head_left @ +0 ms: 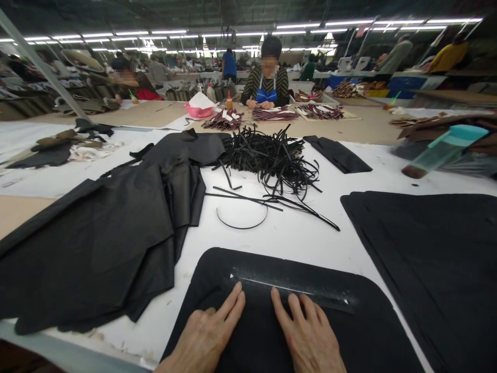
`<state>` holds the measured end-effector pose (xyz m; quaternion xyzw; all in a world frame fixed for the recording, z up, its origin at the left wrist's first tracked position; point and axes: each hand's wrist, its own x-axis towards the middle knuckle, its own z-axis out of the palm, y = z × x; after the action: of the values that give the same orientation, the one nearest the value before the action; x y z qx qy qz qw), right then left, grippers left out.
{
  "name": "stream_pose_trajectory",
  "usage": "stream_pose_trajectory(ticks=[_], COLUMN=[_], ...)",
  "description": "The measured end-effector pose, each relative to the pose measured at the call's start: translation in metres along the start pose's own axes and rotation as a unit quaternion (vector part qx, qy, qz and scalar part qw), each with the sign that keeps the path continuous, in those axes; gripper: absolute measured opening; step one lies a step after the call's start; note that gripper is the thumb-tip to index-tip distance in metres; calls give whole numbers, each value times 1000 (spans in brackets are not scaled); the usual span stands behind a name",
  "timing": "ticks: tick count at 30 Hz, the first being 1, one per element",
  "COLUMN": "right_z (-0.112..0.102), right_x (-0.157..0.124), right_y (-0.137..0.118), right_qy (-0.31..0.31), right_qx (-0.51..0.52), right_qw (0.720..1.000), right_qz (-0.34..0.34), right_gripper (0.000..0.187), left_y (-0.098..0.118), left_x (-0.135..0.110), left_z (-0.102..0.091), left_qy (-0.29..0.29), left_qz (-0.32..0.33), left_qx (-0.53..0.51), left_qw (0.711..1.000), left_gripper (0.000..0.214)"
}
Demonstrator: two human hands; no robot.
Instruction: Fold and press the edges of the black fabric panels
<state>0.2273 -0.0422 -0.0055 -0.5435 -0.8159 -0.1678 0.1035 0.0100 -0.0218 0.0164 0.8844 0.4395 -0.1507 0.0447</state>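
Observation:
A black fabric panel [248,342] with rounded upper corners lies flat in front of me. Across it runs a long narrow slot [287,286] with a pale line along it and a small white triangle at each end. My left hand [207,329] presses its extended fingertips on the panel just below the slot's left part. Fingers spread, my right hand [308,331] rests on the panel below the slot's middle. Neither hand grips anything. Beyond the panel, a thin curved black strip [243,228] and several straight strips lie on the white surface.
Black sheets [85,248] are heaped on the left, and stacked black panels [438,259] lie on the right. A tangled pile of black strips [267,155] sits farther back. A teal-lidded bottle [442,150] lies tilted at right. Across the table a person in a blue apron [266,90] handles dark red pieces.

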Motion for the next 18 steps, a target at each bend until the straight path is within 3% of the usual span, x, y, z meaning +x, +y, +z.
stream_pose_trajectory(ticks=[4, 8, 15, 18], right_z=[2, 1, -4, -2], right_x=[-1, -1, 1, -4], right_y=[0, -3, -8, -6], right_qy=[6, 1, -12, 2], right_qx=[2, 4, -4, 8], right_qw=[1000, 1000, 999, 999], right_qz=[16, 28, 44, 53], right_gripper=[56, 56, 55, 52], left_y=[-15, -14, 27, 38], left_x=[-4, -3, 14, 22], left_z=[5, 1, -12, -12], left_qy=[10, 20, 72, 102], left_qz=[-17, -33, -34, -29], left_qx=[-54, -102, 144, 190], left_qw=[998, 994, 986, 976], left_gripper=[85, 86, 81, 77])
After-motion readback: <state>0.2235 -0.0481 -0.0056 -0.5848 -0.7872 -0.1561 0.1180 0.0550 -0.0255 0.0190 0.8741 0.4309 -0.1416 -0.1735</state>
